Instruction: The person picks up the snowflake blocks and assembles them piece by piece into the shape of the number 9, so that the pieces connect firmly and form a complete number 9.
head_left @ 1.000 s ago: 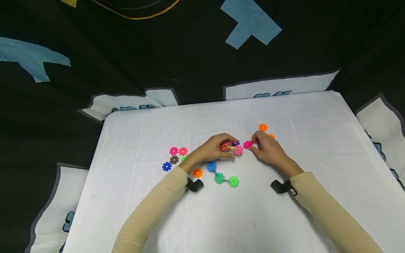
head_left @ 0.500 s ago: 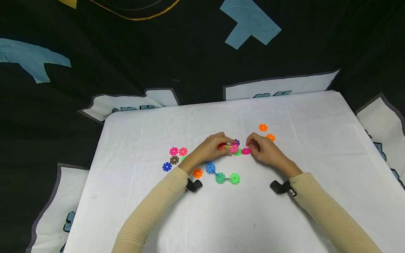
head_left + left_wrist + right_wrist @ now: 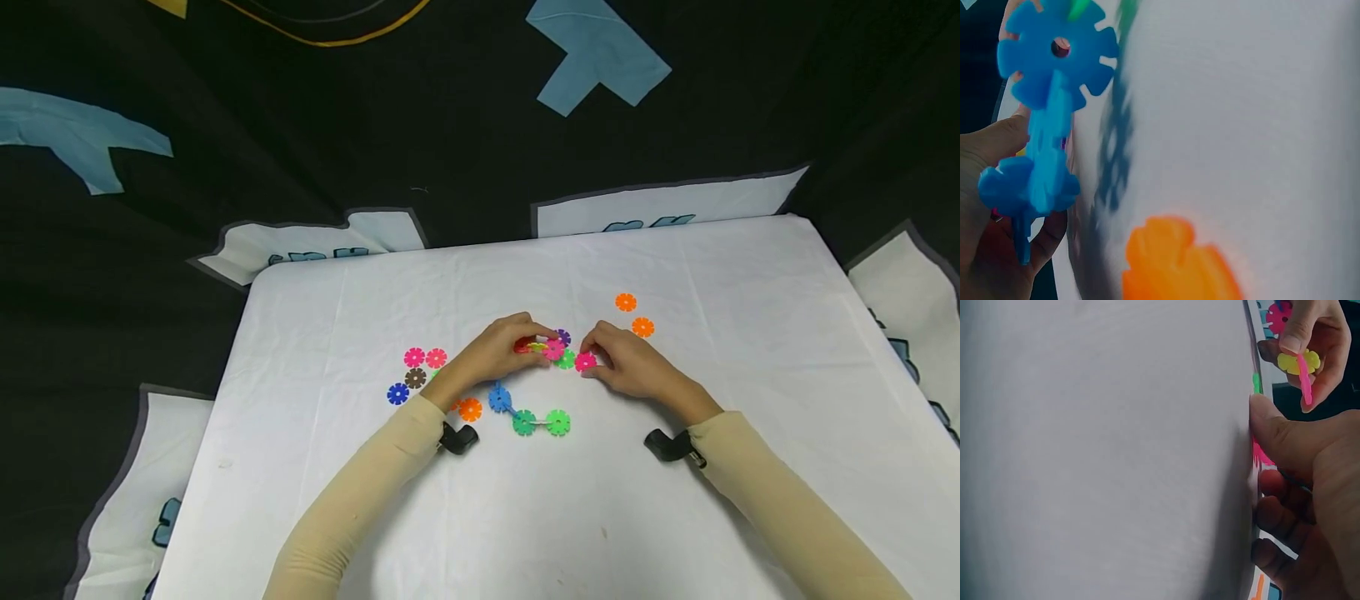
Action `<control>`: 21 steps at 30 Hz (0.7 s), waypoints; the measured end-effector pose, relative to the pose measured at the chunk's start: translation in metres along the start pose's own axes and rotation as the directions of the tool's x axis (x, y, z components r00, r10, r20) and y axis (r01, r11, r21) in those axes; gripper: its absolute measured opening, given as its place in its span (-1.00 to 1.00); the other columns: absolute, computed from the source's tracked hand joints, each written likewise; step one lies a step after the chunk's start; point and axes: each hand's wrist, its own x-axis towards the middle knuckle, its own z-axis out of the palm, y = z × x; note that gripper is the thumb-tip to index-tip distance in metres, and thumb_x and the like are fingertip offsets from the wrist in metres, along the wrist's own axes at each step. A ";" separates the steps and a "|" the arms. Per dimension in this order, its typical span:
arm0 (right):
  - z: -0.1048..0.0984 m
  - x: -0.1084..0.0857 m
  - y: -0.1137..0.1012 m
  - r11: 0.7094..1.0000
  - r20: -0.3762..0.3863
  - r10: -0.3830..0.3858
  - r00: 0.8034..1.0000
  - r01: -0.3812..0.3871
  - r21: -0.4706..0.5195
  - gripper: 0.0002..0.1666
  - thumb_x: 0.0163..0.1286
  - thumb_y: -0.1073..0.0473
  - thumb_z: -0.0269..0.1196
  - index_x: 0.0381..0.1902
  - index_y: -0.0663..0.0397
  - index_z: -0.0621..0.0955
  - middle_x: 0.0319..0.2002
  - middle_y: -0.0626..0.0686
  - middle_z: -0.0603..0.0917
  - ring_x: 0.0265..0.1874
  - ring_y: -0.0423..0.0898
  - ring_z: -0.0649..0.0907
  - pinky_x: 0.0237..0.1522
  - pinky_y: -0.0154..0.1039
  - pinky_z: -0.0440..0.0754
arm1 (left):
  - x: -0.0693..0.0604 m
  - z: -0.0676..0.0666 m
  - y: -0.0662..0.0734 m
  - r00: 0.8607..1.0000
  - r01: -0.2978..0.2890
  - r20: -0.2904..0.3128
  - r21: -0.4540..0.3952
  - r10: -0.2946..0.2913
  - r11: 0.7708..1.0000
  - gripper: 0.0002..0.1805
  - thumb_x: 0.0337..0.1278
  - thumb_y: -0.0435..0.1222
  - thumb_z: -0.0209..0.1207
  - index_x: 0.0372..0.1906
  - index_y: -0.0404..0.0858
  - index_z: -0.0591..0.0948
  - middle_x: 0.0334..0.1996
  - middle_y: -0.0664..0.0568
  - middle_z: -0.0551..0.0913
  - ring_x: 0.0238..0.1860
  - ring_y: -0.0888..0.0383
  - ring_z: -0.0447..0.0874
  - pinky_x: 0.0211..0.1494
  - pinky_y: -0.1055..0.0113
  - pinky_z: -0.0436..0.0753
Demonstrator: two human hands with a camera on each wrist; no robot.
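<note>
My left hand holds a chain of flower-shaped snap discs in its curled fingers. A pink disc and a yellow disc show at its fingertips. Linked blue discs hang beside that hand, leading on to a teal disc and a green disc. My right hand pinches a separate magenta disc between thumb and fingers, low over the table. Between the hands lie a loose green disc and a purple disc. The left hand hides part of the chain.
On the white table, two orange discs lie beyond my right hand. Pink discs, a brown disc and a blue disc lie to the left. Another orange disc sits near my left wrist.
My right hand has come nearer the table's front with the magenta disc. The left hand's pink disc has shifted slightly left and away, uncovering the loose green disc.
</note>
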 end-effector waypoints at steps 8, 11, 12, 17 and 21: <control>0.002 -0.005 -0.001 0.997 -0.129 0.050 0.990 -0.042 0.071 -0.85 0.33 0.21 0.31 -0.20 0.02 0.54 -0.54 -0.10 0.51 -0.57 -0.20 0.43 -0.48 -0.34 0.40 | 0.000 0.000 0.003 1.000 -0.007 -0.008 -0.002 0.007 1.000 -0.57 0.07 -0.12 0.40 0.10 -0.03 0.67 -0.38 0.13 0.47 -0.36 0.22 0.34 -0.29 0.41 0.31; 0.003 -0.007 -0.006 0.995 -0.214 0.023 0.977 -0.001 0.100 -0.84 0.33 0.23 0.32 -0.21 0.04 0.53 -0.59 -0.10 0.47 -0.63 -0.22 0.39 -0.55 -0.36 0.34 | 0.001 0.000 0.004 1.000 -0.007 -0.008 0.002 0.007 1.000 -0.57 0.08 -0.13 0.39 0.10 -0.05 0.67 -0.35 0.13 0.50 -0.35 0.22 0.34 -0.29 0.42 0.31; 0.003 -0.007 -0.008 0.994 -0.234 0.014 0.972 0.011 0.106 -0.83 0.32 0.23 0.32 -0.21 0.05 0.52 -0.58 -0.10 0.47 -0.63 -0.23 0.38 -0.55 -0.37 0.34 | 0.001 0.000 0.004 1.000 -0.008 -0.009 0.002 0.008 1.000 -0.57 0.08 -0.13 0.39 0.10 -0.06 0.67 -0.34 0.12 0.50 -0.35 0.22 0.34 -0.29 0.42 0.31; 0.006 -0.007 -0.016 0.987 -0.273 -0.023 0.962 0.066 0.150 -0.79 0.27 0.31 0.35 -0.21 0.07 0.52 -0.52 -0.09 0.56 -0.63 -0.26 0.38 -0.56 -0.38 0.36 | 0.001 -0.001 0.006 1.000 -0.013 -0.019 0.003 0.013 1.000 -0.57 0.08 -0.15 0.39 0.10 -0.08 0.67 -0.33 0.10 0.52 -0.34 0.21 0.35 -0.29 0.43 0.31; 0.007 -0.007 -0.018 0.980 -0.288 -0.020 0.957 0.075 0.182 -0.79 0.26 0.35 0.34 -0.22 0.09 0.52 -0.52 -0.07 0.58 -0.64 -0.27 0.39 -0.59 -0.39 0.36 | 0.002 -0.001 0.007 1.000 -0.011 -0.021 0.014 0.011 1.000 -0.58 0.09 -0.15 0.39 0.10 -0.07 0.67 -0.35 0.11 0.51 -0.35 0.21 0.34 -0.30 0.44 0.30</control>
